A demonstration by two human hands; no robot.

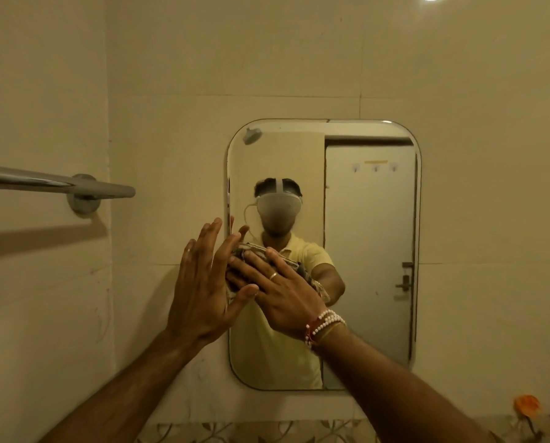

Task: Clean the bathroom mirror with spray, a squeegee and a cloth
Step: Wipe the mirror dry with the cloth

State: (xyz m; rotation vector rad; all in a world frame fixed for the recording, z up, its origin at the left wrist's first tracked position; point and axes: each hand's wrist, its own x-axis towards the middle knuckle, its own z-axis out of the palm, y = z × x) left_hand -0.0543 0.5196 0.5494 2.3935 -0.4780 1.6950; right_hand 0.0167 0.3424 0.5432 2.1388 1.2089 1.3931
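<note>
Cloth (305,272) pressed flat under my right hand (283,292) at mirror's (369,251) left edge, left hand (200,282) open, empty; wiping stage, I judge, lower glass left.

Dim yellowish light is washing over cream tiled walls (299,59), a chrome towel bar (59,185) jutting at left.

A tall mirror (363,251) with rounded corners is hanging upright on the pale tiled wall, while a dark, crumpled cloth (251,251) is lying pressed flat against its glass near the left edge, about mid-height.
</note>
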